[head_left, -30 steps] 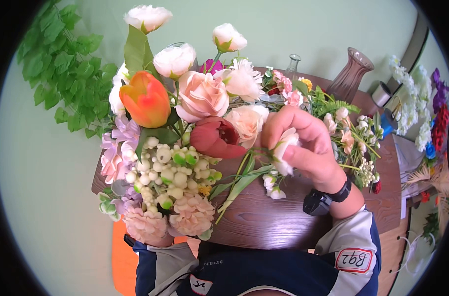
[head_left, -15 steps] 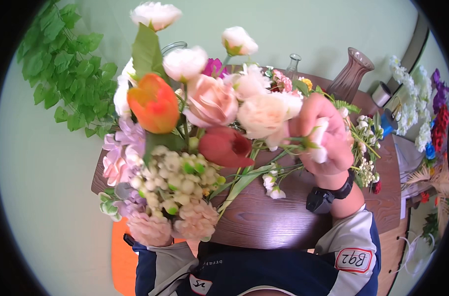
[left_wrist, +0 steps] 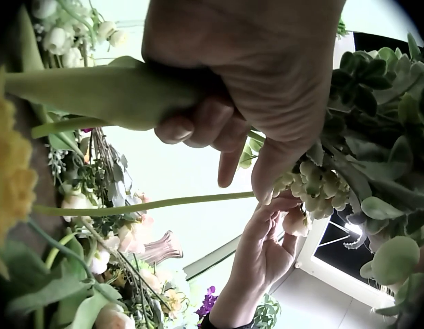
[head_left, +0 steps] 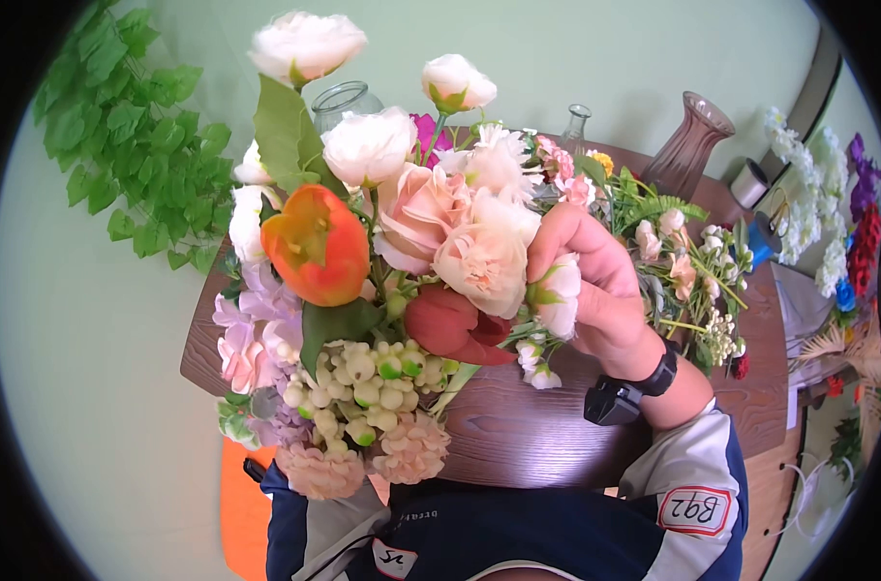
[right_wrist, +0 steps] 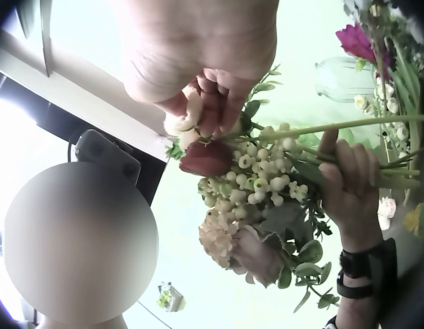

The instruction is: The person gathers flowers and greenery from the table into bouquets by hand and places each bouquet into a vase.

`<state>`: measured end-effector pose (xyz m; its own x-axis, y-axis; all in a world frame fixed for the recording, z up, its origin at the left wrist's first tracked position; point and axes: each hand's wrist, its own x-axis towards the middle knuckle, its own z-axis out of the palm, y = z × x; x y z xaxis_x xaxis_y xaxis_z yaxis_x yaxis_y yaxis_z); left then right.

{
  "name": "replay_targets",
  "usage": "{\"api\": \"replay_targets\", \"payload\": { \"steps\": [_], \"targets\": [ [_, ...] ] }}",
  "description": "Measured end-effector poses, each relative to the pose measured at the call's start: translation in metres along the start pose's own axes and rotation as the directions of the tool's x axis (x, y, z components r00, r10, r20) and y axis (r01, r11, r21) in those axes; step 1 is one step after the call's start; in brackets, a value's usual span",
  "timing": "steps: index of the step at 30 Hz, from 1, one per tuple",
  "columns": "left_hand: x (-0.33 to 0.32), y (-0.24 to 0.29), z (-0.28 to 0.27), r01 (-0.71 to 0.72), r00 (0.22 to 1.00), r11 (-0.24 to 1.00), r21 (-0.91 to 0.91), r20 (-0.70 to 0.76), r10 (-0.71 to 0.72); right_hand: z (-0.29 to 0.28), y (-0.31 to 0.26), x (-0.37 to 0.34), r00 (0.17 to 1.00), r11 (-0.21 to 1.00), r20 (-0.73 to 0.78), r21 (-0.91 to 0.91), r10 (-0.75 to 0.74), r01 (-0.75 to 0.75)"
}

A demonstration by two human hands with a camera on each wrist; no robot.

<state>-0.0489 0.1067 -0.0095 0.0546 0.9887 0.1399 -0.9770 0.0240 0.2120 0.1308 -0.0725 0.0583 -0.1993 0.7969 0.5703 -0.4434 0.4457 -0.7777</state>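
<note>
In the head view, the right hand (head_left: 600, 300) pinches a white flower (head_left: 558, 295) by its head beside the bouquet's pale peach flower (head_left: 489, 254). An orange tulip (head_left: 317, 247), a dark red tulip (head_left: 450, 324) and white berries (head_left: 373, 387) fill the near side of the bouquet. Its blooms hide the left hand there. The left wrist view shows the left hand (left_wrist: 260, 75) with fingers curled round the green stems, and the right hand (left_wrist: 260, 257) beyond the berries. From the right wrist, the left hand (right_wrist: 352, 188) grips the stems below the berries (right_wrist: 250, 178).
Loose flowers (head_left: 683, 276) lie on the right of the dark wooden table (head_left: 537, 426). Behind stand a brown glass vase (head_left: 687, 145), a small bottle (head_left: 576, 126) and a clear vase (head_left: 344, 100). Green leaves (head_left: 131, 136) hang at the left wall.
The bouquet has shifted right and toward the person since the earliest frame, tilting slightly. The right hand moved out to the right, then back left against the blooms, still pinching the white flower.
</note>
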Motion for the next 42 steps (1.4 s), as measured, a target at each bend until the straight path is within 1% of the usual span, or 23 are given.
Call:
{"api": "replay_targets", "payload": {
  "steps": [2, 3, 5, 6, 8, 9, 11, 12, 14, 15, 17, 18, 20, 21, 23, 24, 29, 33, 42],
  "targets": [
    [0.000, 0.001, -0.001, 0.002, 1.000, 1.000, 0.006, 0.007, -0.002, 0.004, 0.006, -0.001, 0.997, 0.998, -0.065, 0.056, 0.029, -0.025],
    [0.000, 0.001, -0.001, 0.003, 1.000, 1.000, 0.009, 0.010, -0.003, 0.005, 0.011, -0.001, 0.997, 0.998, -0.065, 0.054, 0.029, -0.025],
    [0.000, 0.001, -0.002, 0.004, 1.000, 1.000, 0.014, 0.017, -0.004, 0.005, 0.018, -0.002, 0.997, 0.976, -0.058, 0.214, 0.043, -0.030],
    [0.000, 0.002, -0.002, 0.004, 1.000, 1.000, 0.017, 0.019, -0.004, 0.006, 0.017, -0.002, 0.997, 0.976, -0.057, 0.214, 0.044, -0.031],
    [0.000, 0.003, -0.003, 0.003, 1.000, 1.000, 0.024, 0.023, -0.004, 0.008, 0.017, -0.003, 0.976, 0.893, -0.051, 0.416, 0.213, -0.173],
    [0.000, 0.003, -0.004, 0.003, 1.000, 1.000, 0.027, 0.025, -0.004, 0.009, 0.020, -0.003, 0.975, 0.893, -0.051, 0.416, 0.214, -0.175],
    [-0.001, 0.004, -0.005, 0.004, 1.000, 0.999, 0.033, 0.030, -0.005, 0.012, 0.029, -0.002, 0.974, 0.851, -0.079, 0.504, 0.211, -0.144],
    [-0.001, 0.004, -0.006, 0.004, 0.999, 0.999, 0.035, 0.033, -0.005, 0.014, 0.030, -0.002, 0.974, 0.852, -0.078, 0.504, 0.213, -0.145],
    [0.000, 0.004, -0.006, 0.005, 0.999, 0.999, 0.041, 0.040, -0.007, 0.018, 0.030, -0.004, 0.935, 0.731, -0.145, 0.665, 0.325, -0.151],
    [-0.001, 0.004, -0.006, 0.007, 0.999, 0.999, 0.044, 0.043, -0.008, 0.019, 0.030, -0.004, 0.934, 0.731, -0.146, 0.665, 0.325, -0.151],
    [-0.001, 0.005, -0.007, 0.009, 0.999, 0.999, 0.050, 0.049, -0.011, 0.020, 0.029, -0.003, 0.902, 0.650, -0.197, 0.752, 0.383, -0.111],
    [-0.001, 0.005, -0.007, 0.009, 0.999, 0.999, 0.054, 0.052, -0.012, 0.017, 0.031, -0.005, 0.902, 0.649, -0.197, 0.752, 0.384, -0.112],
    [-0.002, 0.005, -0.008, 0.010, 0.998, 0.998, 0.061, 0.056, -0.014, 0.007, 0.037, -0.011, 0.938, 0.364, 0.035, 0.916, 0.344, -0.167],
    [-0.003, 0.006, -0.009, 0.012, 0.998, 0.998, 0.065, 0.057, -0.016, 0.009, 0.037, -0.010, 0.938, 0.363, 0.033, 0.917, 0.345, -0.166],
    [-0.003, 0.004, -0.010, 0.018, 0.998, 0.997, 0.073, 0.062, -0.022, 0.013, 0.035, -0.007, 0.906, 0.351, 0.002, 0.921, 0.423, -0.166],
    [-0.003, 0.003, -0.010, 0.021, 0.998, 0.997, 0.076, 0.064, -0.026, 0.013, 0.034, -0.008, 0.906, 0.352, -0.001, 0.922, 0.423, -0.163],
    [-0.004, -0.006, -0.012, 0.049, 0.995, 0.995, 0.083, 0.079, -0.056, 0.010, 0.025, -0.011, 0.921, 0.542, -0.061, 0.823, 0.385, -0.171],
    [-0.004, 0.001, -0.014, 0.036, 0.995, 0.994, 0.099, 0.090, -0.045, 0.010, 0.024, -0.007, 0.934, 0.659, -0.067, 0.726, 0.351, -0.196],
    [-0.001, 0.004, -0.014, 0.037, 0.990, 0.991, 0.132, 0.127, -0.054, 0.005, 0.016, -0.003, 0.964, 0.878, -0.086, 0.440, 0.251, -0.189]
  ]
}}
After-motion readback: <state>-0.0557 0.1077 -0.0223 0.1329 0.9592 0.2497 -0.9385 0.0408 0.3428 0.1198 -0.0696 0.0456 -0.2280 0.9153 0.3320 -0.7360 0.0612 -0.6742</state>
